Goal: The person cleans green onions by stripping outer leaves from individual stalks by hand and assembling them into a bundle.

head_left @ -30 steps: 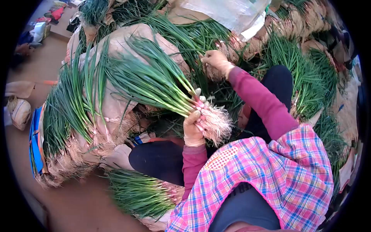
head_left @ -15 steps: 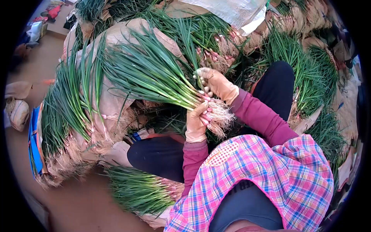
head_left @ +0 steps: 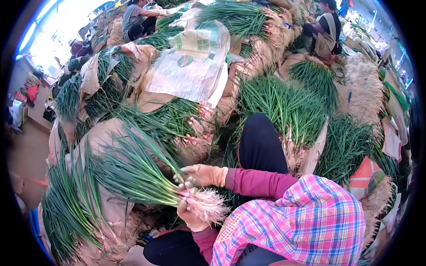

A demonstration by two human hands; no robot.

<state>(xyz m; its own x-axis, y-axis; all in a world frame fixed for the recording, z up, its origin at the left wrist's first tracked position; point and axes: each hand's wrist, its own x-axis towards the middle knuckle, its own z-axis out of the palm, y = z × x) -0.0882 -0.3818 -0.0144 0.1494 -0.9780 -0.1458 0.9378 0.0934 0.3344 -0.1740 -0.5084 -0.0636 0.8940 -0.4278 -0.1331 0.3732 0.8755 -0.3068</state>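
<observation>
A thick bunch of spring onions (head_left: 141,179) lies across my two hands, its green leaves fanning to the upper left and its pale roots pointing right. My left hand (head_left: 191,217), in a tan glove, is closed around the bunch from below, by the pinkish bulbs. On the upper side my right hand (head_left: 202,174), gloved too, has its fingers curled onto the stalks just above the bulbs. Its fingertips partly hide the stalks there. More spring onions (head_left: 73,204) rest on a brown sheet (head_left: 104,137) to the left, roots toward me.
Large heaps of spring onions (head_left: 284,104) surround my bent knee (head_left: 262,144). A printed white sack (head_left: 188,71) covers part of the pile ahead. Two people, one at the upper left (head_left: 138,20) and another at the upper right (head_left: 327,29), sit among the heaps.
My view has tilted up and turned right, bringing the other people into sight. The bunch stays in my left hand, and my right hand remains at the stalks.
</observation>
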